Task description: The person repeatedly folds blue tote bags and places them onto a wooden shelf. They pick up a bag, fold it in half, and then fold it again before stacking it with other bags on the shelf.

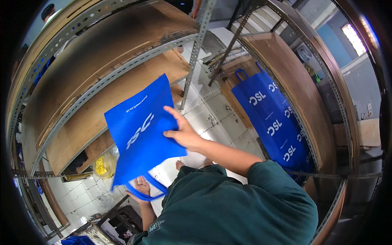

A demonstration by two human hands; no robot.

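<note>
A blue fabric tote bag [143,102] with white print hangs tilted in front of me, its opening and handle loop toward my body. My left hand [141,188] is at the bag's lower edge, inside the handle loop [155,190], and holds the bag there. Part of its fingers is hidden under the fabric. Across the bag's right side lies my right hand [183,132]. Its index finger and thumb are stretched apart on the front; the other fingers are mostly out of sight.
Metal-framed shelves with wooden boards [85,98] stand at the left and another shelf rack [298,81] at the right. Blue printed bags [265,108] lie on the right rack's lower level. A plastic bag with yellow contents [104,165] is at lower left. Another person [194,12] stands beyond.
</note>
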